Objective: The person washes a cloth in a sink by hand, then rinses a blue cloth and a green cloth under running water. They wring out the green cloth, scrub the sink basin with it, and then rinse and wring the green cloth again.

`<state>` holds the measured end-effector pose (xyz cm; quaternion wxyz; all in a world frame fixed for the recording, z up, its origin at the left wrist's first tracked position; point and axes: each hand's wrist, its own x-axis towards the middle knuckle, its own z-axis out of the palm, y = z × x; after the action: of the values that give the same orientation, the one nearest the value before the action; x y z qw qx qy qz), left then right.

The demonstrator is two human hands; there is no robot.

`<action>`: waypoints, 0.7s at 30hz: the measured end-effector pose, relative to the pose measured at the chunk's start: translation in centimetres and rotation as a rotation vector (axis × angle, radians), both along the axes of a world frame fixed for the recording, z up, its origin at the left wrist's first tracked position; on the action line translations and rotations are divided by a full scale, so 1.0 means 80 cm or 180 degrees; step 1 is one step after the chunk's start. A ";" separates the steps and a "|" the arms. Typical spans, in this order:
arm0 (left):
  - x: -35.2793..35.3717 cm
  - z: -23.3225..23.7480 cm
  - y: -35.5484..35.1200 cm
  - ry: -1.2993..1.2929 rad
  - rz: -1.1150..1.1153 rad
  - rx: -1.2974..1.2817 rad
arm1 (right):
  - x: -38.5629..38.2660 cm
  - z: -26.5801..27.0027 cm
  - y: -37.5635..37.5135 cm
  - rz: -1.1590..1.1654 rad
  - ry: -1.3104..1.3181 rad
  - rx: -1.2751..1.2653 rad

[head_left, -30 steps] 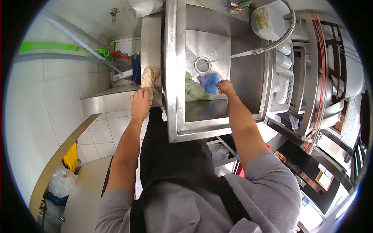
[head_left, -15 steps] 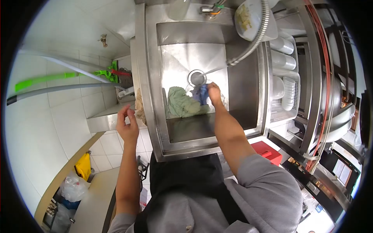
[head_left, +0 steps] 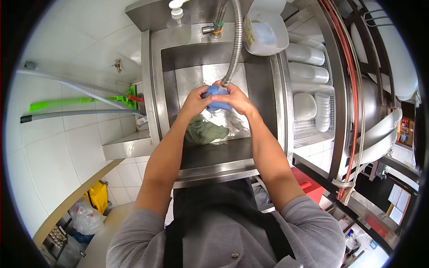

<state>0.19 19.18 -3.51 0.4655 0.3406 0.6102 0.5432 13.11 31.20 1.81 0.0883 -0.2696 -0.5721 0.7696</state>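
Observation:
Both of my hands hold a blue cloth (head_left: 218,99) over the steel sink (head_left: 172,78). My left hand (head_left: 196,102) grips its left side, and my right hand (head_left: 237,99) closes on its right side. The end of the flexible metal spray hose (head_left: 234,53) comes down right at the cloth, beside my right fingers. A crumpled green cloth (head_left: 205,130) lies wet on the sink floor, below my left hand. The drain is hidden behind my hands and the blue cloth.
Behind the sink stand a pump soap bottle (head_left: 178,27), a tap (head_left: 216,29) and a white tub (head_left: 268,38) with a blue sponge-like thing inside. At right, white baskets (head_left: 313,137) hold bowls and cups. Green and grey poles (head_left: 67,103) lean at left.
My left hand has come from outside the sink's left edge onto the blue cloth. My right hand has raised that cloth from the sink floor toward the hose end. The view has shifted.

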 end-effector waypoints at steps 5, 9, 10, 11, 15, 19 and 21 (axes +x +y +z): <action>-0.002 0.005 0.011 -0.0937 0.0284 0.0520 | 0.012 0.006 0.029 0.0124 -0.0430 0.0394; -0.002 0.040 0.014 -0.0836 0.0047 0.0288 | 0.007 0.004 0.026 -0.0295 0.0274 0.1372; -0.008 0.043 0.015 -0.0234 -0.0122 0.0000 | 0.007 0.005 0.023 -0.0268 -0.0001 0.0867; -0.012 0.046 0.013 0.0364 -0.0292 -0.0292 | 0.008 0.004 0.019 -0.0268 0.0003 0.0850; -0.007 0.078 0.007 0.0365 0.0090 -0.0086 | 0.006 -0.007 0.010 -0.0544 0.0156 0.0637; -0.001 0.086 0.015 0.0354 0.0360 -0.0027 | 0.009 0.001 -0.006 -0.0642 -0.0251 0.1086; -0.001 0.083 0.025 0.0481 0.0435 -0.0038 | 0.009 -0.002 -0.009 -0.0617 0.0009 0.0710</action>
<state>0.11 21.20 3.16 0.3821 0.3354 0.6685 0.5428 13.86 30.49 1.62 0.1924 -0.3110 -0.6252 0.6895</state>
